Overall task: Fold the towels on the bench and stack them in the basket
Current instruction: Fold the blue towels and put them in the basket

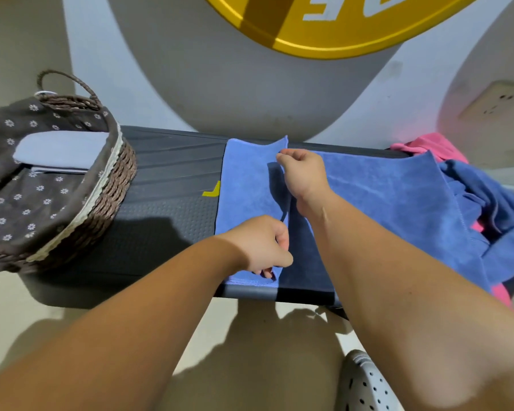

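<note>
Head view: the blue towel (368, 197) lies spread on the dark tabletop (166, 209), its near hem at the front edge. The left hand (261, 247) pinches that hem and the right hand (301, 173) pinches the far edge, with a fold raised between them. Bare tabletop separates the towel from the basket (113, 179), which holds a grey folded towel (60, 152). The towel pile (487, 203) on the right is cut off by the frame. Most fingertips are hidden.

Both bare forearms come in from the bottom, one from the lower left, one from the lower right. The left hand (260, 247) sits nearer, fingers (283, 241) curled, pinching the near edge of the blue towel (383, 200). The right hand (301, 173) reaches farther out, thumb and forefinger pinching its far edge.
</note>
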